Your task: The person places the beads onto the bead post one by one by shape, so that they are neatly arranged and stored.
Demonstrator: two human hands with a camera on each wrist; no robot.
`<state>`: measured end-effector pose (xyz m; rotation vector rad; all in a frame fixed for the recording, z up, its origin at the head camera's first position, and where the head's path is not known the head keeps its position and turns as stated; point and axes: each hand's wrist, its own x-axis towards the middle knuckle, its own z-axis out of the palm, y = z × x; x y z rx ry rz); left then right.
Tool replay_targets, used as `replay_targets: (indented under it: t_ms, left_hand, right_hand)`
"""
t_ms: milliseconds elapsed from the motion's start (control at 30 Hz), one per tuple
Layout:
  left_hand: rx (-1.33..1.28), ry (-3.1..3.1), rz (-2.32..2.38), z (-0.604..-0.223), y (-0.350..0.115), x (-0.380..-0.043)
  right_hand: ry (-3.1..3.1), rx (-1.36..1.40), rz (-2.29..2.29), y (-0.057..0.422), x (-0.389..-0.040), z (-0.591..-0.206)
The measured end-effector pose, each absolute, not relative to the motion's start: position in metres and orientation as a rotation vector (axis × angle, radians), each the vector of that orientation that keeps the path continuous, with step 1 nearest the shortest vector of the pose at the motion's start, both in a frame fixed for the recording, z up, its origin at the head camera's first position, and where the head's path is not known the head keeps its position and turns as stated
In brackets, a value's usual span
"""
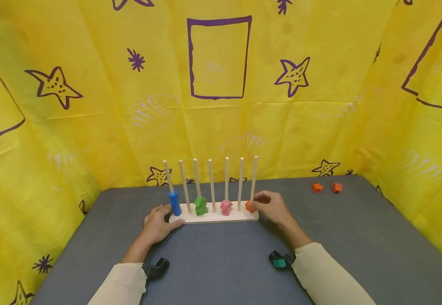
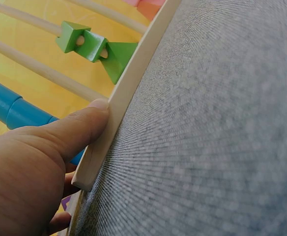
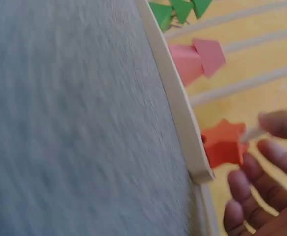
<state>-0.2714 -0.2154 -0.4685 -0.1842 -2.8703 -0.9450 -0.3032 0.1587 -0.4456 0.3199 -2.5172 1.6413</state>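
A wooden peg board (image 1: 221, 217) with several upright pegs stands on the table. My left hand (image 1: 157, 225) grips its left end, the thumb on the front edge, beside blue cylinders (image 1: 174, 203) on the leftmost peg. Green triangular blocks (image 2: 91, 45) and pink blocks (image 3: 192, 60) are stacked on pegs farther along. An orange star block (image 3: 223, 142) sits low on the rightmost peg. Around that peg, my right hand (image 1: 273, 206) has its fingers loosely spread close to the star; whether a fingertip touches it I cannot tell.
Two more orange star blocks, one to the left (image 1: 317, 187) and one to the right (image 1: 337, 187), lie at the back right of the grey table (image 1: 221, 262). A yellow patterned cloth (image 1: 221, 127) hangs behind the table and along its sides.
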Motion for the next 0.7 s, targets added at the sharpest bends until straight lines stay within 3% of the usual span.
replay_targets:
  t_ms: [367, 567, 700]
  left_hand:
    - [-0.170, -2.875, -0.959, -0.466, -0.214, -0.272]
    - [-0.172, -2.877, -0.950, -0.465, -0.214, -0.271]
    - [-0.178, -2.880, -0.940, -0.466, -0.215, -0.271]
  right_hand:
    - [-2.330, 0.278, 1.554, 0.207, -0.305, -0.420]
    - [-2.242, 0.144, 1.516, 0.227, -0.290, -0.393]
    - [-2.180, -0.025, 1.518, 0.253, -0.303, -0.407]
